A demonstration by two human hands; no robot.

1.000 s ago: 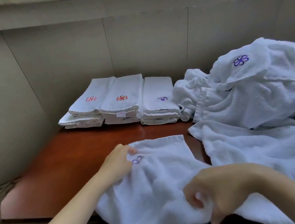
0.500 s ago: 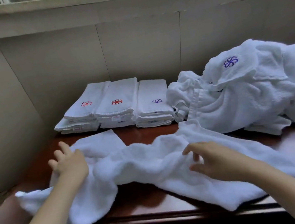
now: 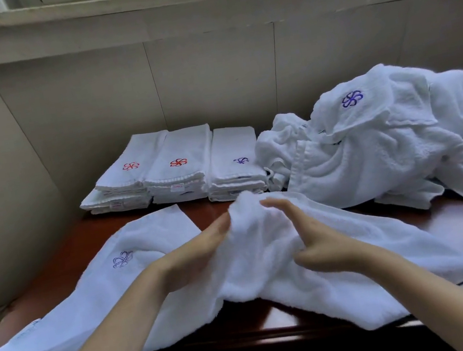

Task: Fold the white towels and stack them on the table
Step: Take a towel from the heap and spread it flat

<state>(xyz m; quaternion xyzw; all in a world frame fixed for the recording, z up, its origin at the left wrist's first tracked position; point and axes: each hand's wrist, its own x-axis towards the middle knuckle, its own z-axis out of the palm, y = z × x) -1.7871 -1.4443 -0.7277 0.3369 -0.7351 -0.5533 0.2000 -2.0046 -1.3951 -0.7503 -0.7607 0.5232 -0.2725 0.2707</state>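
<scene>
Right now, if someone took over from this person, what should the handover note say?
Left hand: open, straight fingers against a raised bunch in the unfolded towel.
Right hand: open, on the bunch's other side.
That towel lies across the table's front, purple logo up near its left end.
Done: three stacks of folded towels at the back by the wall.
Left: fold this towel, stack it, then work through the crumpled towel pile on the right.

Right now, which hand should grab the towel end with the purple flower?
Probably left. The left hand sits beside that end of the towel; the right hand is past the bunched middle.
</scene>
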